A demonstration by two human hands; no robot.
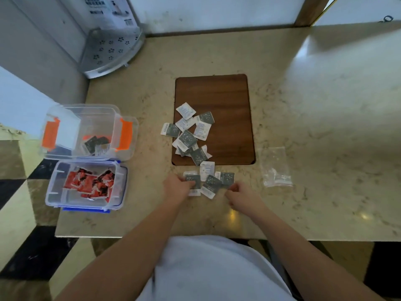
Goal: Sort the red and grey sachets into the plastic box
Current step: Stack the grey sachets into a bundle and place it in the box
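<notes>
Left hand (pixel 176 185) is curled, fingers pinching a grey sachet (pixel 194 181). Right hand (pixel 240 195) is loosely curled beside the near grey sachets (pixel 211 183); contact unclear. Red sachets (pixel 91 183) lie in the blue-latched box (pixel 54 198), left on the marble counter (pixel 303 127).

This looks like a home or lodging interior rather than a workshop or lab. A polished beige marble counter (pixel 314 131) carries an inset wooden panel (pixel 225 94), and the floor (pixel 23 185) below is glossy checkered stone in black, cream and brown. A packaged corner shelf (pixel 110 48), of the bathroom kind, leans in the back corner against pale walls.
</notes>
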